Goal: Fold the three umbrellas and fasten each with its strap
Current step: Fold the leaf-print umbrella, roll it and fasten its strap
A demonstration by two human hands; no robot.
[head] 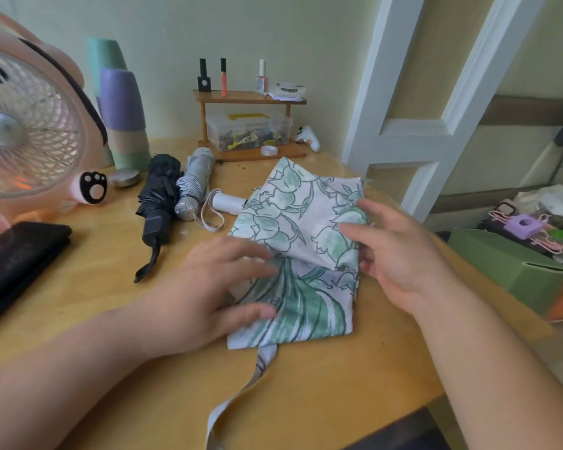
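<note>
Green-and-white floral fabric of the third umbrella [301,222] lies flattened near the middle of the wooden counter [104,306], its white handle [227,202] pointing left toward the other two umbrellas. The left hand [208,287] rests on the fabric's left edge with fingers [254,254] straight and spread, pressing the pleats flat and gripping nothing. The right hand [397,251] touches the right edge with fingers loosely extended; they do not appear to pinch the cloth, though slight blur leaves this uncertain. The closing strap [241,394] trails loose from the near edge toward the viewer, unfastened. The black umbrella [158,203] and the grey umbrella [195,180] lie side by side, touching, to the left and further back, both collapsed and bundled; whether their straps are fastened cannot be told. By this reading the task is roughly two-thirds complete: the floral canopy remains to be gathered, rolled about its shaft and bound with the strap.
</note>
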